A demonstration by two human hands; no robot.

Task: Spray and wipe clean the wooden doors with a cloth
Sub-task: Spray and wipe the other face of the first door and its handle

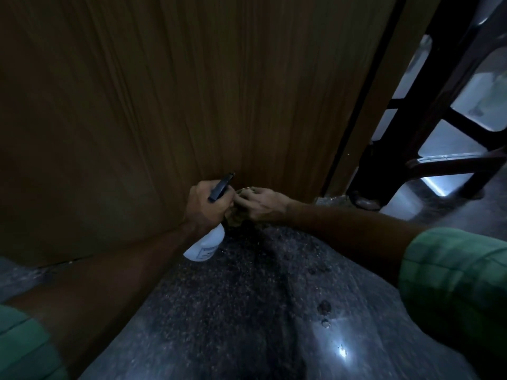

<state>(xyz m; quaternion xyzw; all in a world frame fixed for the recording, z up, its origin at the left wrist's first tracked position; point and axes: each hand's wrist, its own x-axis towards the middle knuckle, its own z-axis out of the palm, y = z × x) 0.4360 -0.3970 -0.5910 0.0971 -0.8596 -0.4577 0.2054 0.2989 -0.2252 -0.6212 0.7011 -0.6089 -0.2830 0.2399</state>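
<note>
A brown wooden door fills most of the head view, reaching down to the floor. My left hand grips a spray bottle with a white body and a dark trigger head, nozzle aimed at the bottom of the door. Right beside it, my right hand is closed on a crumpled brownish cloth, low near the door's foot. The two hands touch each other. Much of the cloth is hidden under the fingers.
The door frame stands right of the door. Beyond it is dark wooden furniture with legs and crossbars. A polished speckled stone floor lies below, with a few dark spots on it.
</note>
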